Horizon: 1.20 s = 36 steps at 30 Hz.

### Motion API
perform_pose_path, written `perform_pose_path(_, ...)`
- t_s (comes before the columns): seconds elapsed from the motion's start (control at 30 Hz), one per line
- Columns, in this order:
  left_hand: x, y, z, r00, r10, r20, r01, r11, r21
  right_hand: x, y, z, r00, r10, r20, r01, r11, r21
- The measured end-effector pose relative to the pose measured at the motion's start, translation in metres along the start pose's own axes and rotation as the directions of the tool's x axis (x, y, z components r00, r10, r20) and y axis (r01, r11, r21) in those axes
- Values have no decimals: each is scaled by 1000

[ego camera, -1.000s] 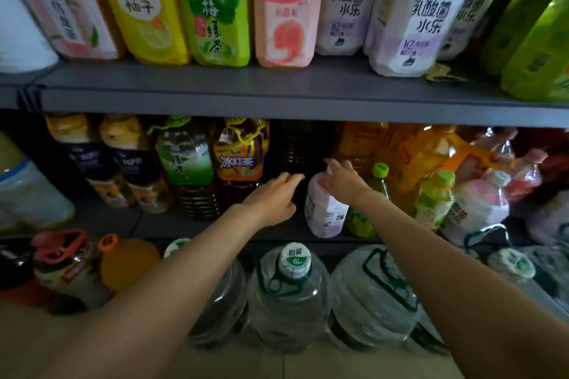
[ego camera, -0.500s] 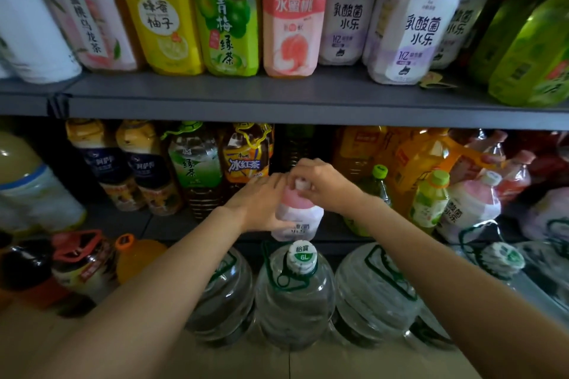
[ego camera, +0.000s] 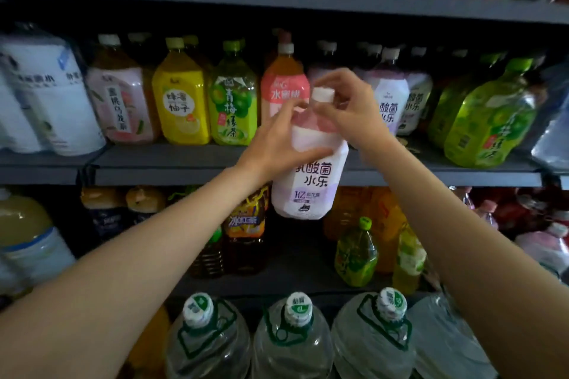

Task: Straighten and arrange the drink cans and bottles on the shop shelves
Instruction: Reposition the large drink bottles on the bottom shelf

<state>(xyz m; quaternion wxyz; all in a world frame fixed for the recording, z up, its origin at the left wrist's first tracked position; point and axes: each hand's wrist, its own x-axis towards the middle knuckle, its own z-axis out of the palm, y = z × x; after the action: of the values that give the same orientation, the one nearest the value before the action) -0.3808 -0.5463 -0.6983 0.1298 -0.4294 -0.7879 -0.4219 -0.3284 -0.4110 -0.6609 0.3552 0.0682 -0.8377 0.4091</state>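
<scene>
Since the earlier frame the white bottle [ego camera: 309,175] has come up from the lower shelf and now hangs in the air in front of the middle shelf [ego camera: 184,160], level with the row it matches.

Head view: the left hand [ego camera: 277,144] has its grip wrapped round the bottle's shoulder, thumb across the front; the right hand [ego camera: 351,111] pinches the neck just under the white cap. The bottle is tilted slightly, its base lower than the shelf edge. The like-labelled white bottles [ego camera: 391,98] stand just behind the right hand, beside the peach bottle [ego camera: 284,86].

To do this well, I judge the base must clear the shelf lip first, then go in upright with the label facing out, beside its own kind. The neighbours stand close, so a slow entry should avoid knocking them.
</scene>
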Motion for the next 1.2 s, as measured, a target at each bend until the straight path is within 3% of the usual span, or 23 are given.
perform_pose_path(0.1,32,22,-6,996,72,-50,-72,997,5,18,-4,-14,994,4,-112,3,998,61)
perform_pose_path(0.23,63,35,-3,982,120,-145,-127,991,-38,46,-11,-31,974,-62,-220,66,998,12)
perform_pose_path(0.47,82,9,32,992,-105,-75,103,994,-32,62,25,-23,979,-10,-205,-7,997,-82)
perform_pose_path(0.57,71,-9,43,984,-175,44,179,979,-98,67,30,-28,982,-5,-191,-30,984,-177)
perform_pose_path(0.67,48,-28,59,974,-222,35,225,966,-126,41,44,-30,971,-159,-180,94,941,-326)
perform_pose_path(0.77,47,-28,72,956,-291,-20,287,951,-116,-3,78,-24,952,-281,-120,174,821,-543)
perform_pose_path(0.9,63,-17,89,915,-382,-127,395,913,99,-36,118,-14,998,-68,15,61,753,-655)
perform_pose_path(1.0,69,-20,96,889,-397,-230,445,867,223,-31,116,-9,991,73,113,32,685,-728)
perform_pose_path(1.1,75,-28,96,875,-396,-279,454,871,189,-21,116,-4,963,233,138,-40,628,-777)
perform_pose_path(1.2,79,-31,95,914,-313,-258,359,921,154,-21,118,-1,950,270,155,-49,622,-782)
